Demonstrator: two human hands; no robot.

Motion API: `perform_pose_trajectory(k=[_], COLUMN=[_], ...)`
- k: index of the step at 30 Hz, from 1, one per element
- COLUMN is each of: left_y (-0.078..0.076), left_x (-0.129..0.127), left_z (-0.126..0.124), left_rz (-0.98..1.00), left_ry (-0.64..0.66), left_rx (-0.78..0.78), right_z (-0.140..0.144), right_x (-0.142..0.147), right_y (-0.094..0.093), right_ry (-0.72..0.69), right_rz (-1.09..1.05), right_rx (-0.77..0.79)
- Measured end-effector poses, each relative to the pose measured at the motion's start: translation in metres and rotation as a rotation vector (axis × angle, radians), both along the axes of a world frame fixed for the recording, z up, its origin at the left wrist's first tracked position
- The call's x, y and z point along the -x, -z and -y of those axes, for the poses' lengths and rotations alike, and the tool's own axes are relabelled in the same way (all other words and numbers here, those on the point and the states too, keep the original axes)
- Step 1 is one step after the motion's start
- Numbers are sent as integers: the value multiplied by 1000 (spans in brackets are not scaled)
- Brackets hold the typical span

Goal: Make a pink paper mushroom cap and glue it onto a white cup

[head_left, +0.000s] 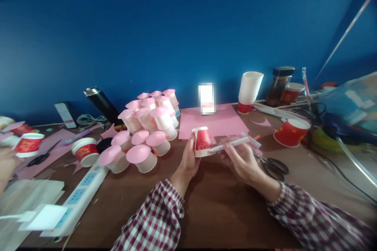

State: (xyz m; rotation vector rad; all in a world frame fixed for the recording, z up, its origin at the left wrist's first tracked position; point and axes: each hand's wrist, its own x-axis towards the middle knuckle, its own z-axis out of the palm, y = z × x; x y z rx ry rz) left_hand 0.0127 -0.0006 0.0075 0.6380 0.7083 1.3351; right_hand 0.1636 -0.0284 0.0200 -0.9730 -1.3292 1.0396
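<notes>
My left hand holds a small red and white paper cup upside down over the brown table. My right hand grips a white tube, likely glue, with its tip touching the cup's rim. A pink paper sheet lies just behind the cup. To the left sits a pile of white cups with pink round lids. Black scissors lie right of my right hand.
A white power strip runs along the left front. A stack of white cups, a dark jar and a tipped red cup stand at the back right. Another person's hand is at the far left near red cups. Cables lie at the right.
</notes>
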Motion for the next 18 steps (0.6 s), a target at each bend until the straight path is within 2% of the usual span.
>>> perform_pose_trajectory(k=[8, 18], left_y=[-1, -1], left_x=[1, -1], left_z=[-1, 2], left_rz=[-2, -13], left_ry=[-4, 70], left_rx=[42, -58], right_z=[0, 0], right_x=[2, 2], right_y=[-1, -1], right_ry=[-8, -13], right_rz=[-25, -78], right_rx=[8, -11])
